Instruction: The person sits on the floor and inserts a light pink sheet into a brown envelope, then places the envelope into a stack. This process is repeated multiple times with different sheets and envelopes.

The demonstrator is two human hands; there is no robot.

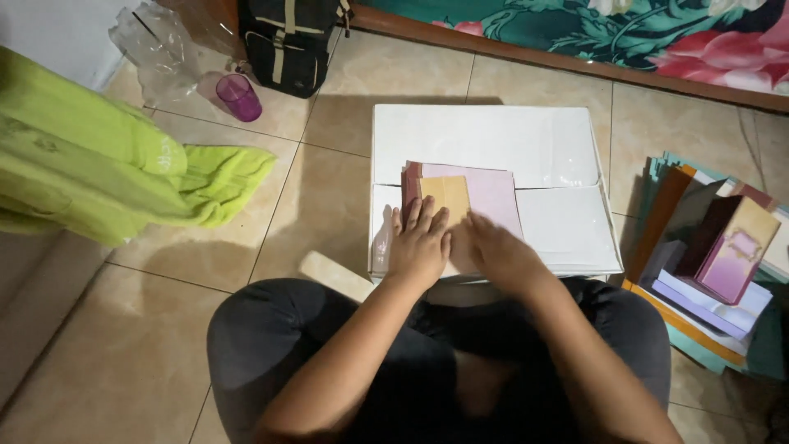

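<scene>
Tan floor tiles (329, 205) all around, shiny, with thin dark lines between them. Low white cardboard box (493, 140) flat on the tiles, used like a little table, right in front of crossed legs in dark trousers (263, 337).

On top of the box, near its front edge: pale pink paper sheet (493, 193), with a dark red edge peeking out on its left side. On the pink sheet, small tan card (448, 193).

Left hand (419, 242) flat on the papers, fingers spread, fingertips touching the bottom of the tan card. Pressing down, not pinching. Right hand (497, 251) just beside it, touching it, lying on the pink sheet. Blurry, so cannot tell how its fingers sit; no pinch to see.

Off to the right on the floor: pile of coloured paper and card (699, 247), purple, brown, teal and orange, with a folded pink and gold piece on top.

On the left: bright green cloth (99, 164). Farther back: purple plastic cup (239, 97), crinkled clear plastic bag (160, 49), black bag with tan straps (288, 41).

Along the top: wooden edge and flowered cloth in teal and pink (657, 33).
</scene>
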